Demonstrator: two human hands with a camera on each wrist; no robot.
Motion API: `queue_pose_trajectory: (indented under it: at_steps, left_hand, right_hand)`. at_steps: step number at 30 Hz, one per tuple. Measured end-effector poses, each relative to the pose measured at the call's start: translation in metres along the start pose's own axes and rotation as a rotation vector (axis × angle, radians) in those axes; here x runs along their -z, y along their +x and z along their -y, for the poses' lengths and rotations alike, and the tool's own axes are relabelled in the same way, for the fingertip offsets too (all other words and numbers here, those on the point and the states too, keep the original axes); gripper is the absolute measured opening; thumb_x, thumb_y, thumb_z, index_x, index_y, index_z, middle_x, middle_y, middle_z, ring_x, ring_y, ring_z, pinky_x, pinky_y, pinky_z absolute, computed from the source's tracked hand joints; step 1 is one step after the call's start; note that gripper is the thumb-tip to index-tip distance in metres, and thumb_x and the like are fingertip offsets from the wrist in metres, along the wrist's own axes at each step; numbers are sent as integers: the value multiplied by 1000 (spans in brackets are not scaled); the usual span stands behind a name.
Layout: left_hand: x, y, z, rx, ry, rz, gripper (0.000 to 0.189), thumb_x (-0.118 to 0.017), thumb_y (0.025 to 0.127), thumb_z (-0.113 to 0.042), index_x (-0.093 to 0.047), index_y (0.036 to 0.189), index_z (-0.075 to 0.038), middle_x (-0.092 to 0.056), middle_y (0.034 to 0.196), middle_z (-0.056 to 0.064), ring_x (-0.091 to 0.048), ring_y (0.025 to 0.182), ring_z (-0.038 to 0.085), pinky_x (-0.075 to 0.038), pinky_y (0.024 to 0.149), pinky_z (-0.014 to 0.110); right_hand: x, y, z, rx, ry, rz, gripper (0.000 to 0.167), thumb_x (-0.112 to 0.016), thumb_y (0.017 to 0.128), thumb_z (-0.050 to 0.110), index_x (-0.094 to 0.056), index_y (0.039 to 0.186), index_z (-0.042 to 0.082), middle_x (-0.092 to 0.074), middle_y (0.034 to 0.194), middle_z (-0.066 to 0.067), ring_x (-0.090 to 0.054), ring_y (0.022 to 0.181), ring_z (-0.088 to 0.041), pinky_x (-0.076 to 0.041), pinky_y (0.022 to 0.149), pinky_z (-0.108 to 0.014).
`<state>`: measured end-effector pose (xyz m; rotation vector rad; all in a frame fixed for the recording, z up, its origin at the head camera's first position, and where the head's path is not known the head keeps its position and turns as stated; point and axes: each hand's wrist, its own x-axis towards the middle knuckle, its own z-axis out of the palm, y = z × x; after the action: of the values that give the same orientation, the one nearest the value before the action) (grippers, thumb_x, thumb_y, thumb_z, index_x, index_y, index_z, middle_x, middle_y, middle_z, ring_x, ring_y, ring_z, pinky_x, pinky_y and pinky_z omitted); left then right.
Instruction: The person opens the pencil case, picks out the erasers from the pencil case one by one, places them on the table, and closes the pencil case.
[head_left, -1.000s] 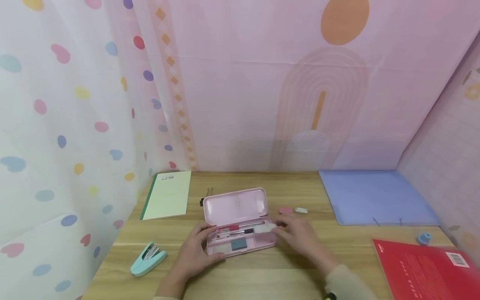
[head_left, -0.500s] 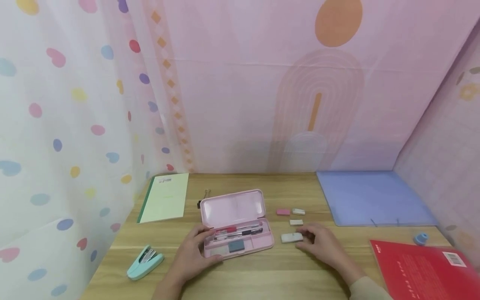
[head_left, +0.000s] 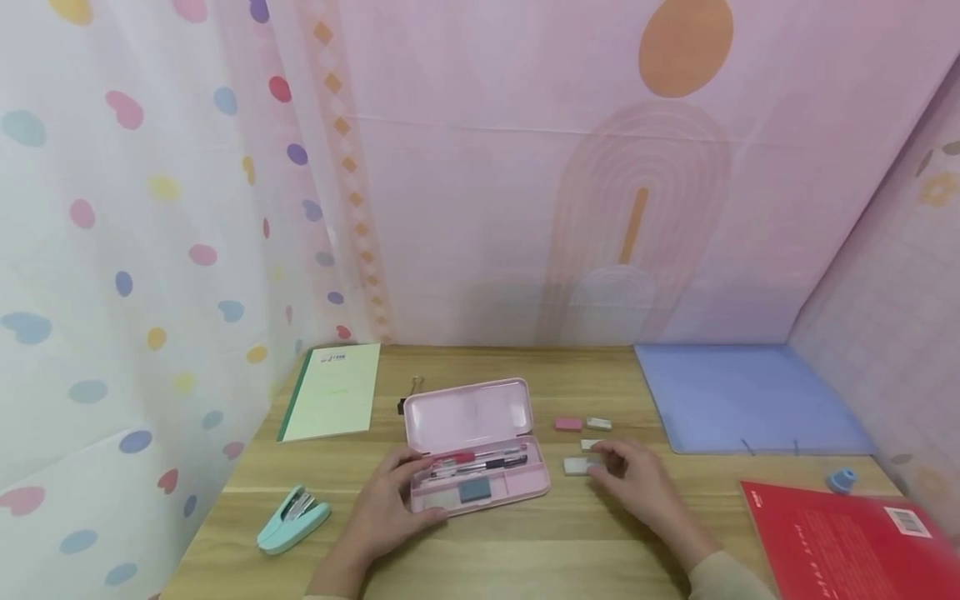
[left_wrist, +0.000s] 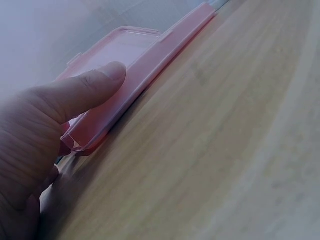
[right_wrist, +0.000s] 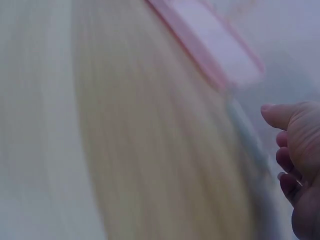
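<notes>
In the head view an open pink pencil case (head_left: 529, 488) stands mid-table, its lid raised at the back. Inside lie a red pen (head_left: 463, 457), a black pen (head_left: 507, 462) and a blue-grey eraser (head_left: 474, 489). My left hand (head_left: 393, 500) grips the case's left end, thumb over the front edge; the left wrist view shows the thumb (left_wrist: 97, 85) across its rim. Right of the case, my right hand (head_left: 637, 482) pinches the right end of a white eraser (head_left: 576, 467) lying on the table. In the blurred right wrist view the hand's (right_wrist: 302, 145) fingers are curled.
Behind that eraser lie a smaller white eraser (head_left: 589, 445), a pink eraser (head_left: 568, 424) and another white one. A stapler (head_left: 292, 521), green notebook (head_left: 333, 393) and binder clip (head_left: 405, 404) are leftward. Blue folder (head_left: 750, 400), red book (head_left: 840, 542) and blue cap-like piece (head_left: 842, 480) are rightward.
My right hand has taken the white eraser from the case's right end to the table beside it, then shifted it slightly back and straightened it. The left hand keeps its grip.
</notes>
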<state>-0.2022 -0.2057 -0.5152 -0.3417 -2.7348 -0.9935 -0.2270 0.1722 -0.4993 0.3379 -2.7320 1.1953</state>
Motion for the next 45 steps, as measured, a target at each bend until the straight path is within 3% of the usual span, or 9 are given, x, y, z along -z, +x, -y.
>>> queue_pose_trajectory:
  at_steps: [3, 9, 14, 23, 26, 33, 37, 45]
  left_hand:
    - [3, -2, 0, -30, 14, -23, 81, -79, 57, -68, -69, 118, -16, -51, 125, -9, -48, 116, 16, -45, 99, 44]
    - [5, -5, -2, -55, 37, -38, 70, -86, 58, -56, -72, 112, -15, -56, 119, -9, -49, 113, 13, -47, 96, 41]
    - [5, -5, -6, -47, 43, -8, 62, -83, 62, -57, -73, 110, -19, -60, 111, -12, -48, 109, 10, -47, 95, 39]
    - [5, -1, -8, -61, 51, -1, 45, -85, 62, -52, -75, 95, -23, -60, 100, -16, -47, 108, 9, -46, 96, 38]
    - [5, -1, -7, -66, 46, -5, 42, -85, 63, -52, -75, 92, -24, -59, 99, -18, -47, 107, 8, -46, 95, 38]
    - [4, -2, -6, -73, 41, -4, 40, -87, 63, -46, -76, 92, -21, -60, 100, -14, -46, 108, 9, -45, 95, 38]
    - [3, -2, -6, -62, 36, 3, 41, -87, 63, -47, -76, 93, -21, -61, 101, -12, -46, 109, 10, -45, 97, 39]
    - [3, -2, -7, -63, 25, 0, 40, -88, 62, -46, -75, 91, -22, -61, 101, -13, -46, 110, 10, -44, 98, 40]
  right_hand:
    - [-13, 1, 28, 130, -13, 44, 28, -80, 78, 20, -71, 104, 16, -64, 95, 8, -59, 85, -10, -53, 76, -29]
    - [-52, 8, 75, 485, -214, 194, 29, -72, 86, 35, -70, 110, 19, -64, 106, 8, -55, 102, -13, -48, 90, -36]
    - [-76, 10, 85, 577, -294, 194, 34, -70, 86, 40, -71, 111, 17, -63, 101, 9, -52, 99, -11, -44, 90, -34]
    - [-91, 12, 83, 579, -333, 124, 32, -68, 87, 43, -71, 106, 18, -62, 97, 10, -51, 97, -11, -43, 89, -32]
    - [-93, 11, 85, 558, -354, 134, 29, -67, 87, 43, -69, 102, 19, -62, 96, 10, -50, 97, -12, -43, 88, -32]
    - [-93, 8, 87, 514, -371, 170, 34, -66, 88, 43, -68, 111, 18, -63, 104, 8, -48, 101, -13, -42, 88, -33]
    - [-95, 8, 89, 499, -344, 169, 30, -67, 88, 42, -68, 107, 19, -61, 99, 9, -47, 97, -11, -42, 86, -32]
    - [-97, 9, 94, 378, -207, 218, 13, -71, 85, 33, -62, 93, 28, -53, 80, 18, -43, 80, -4, -36, 72, -25]
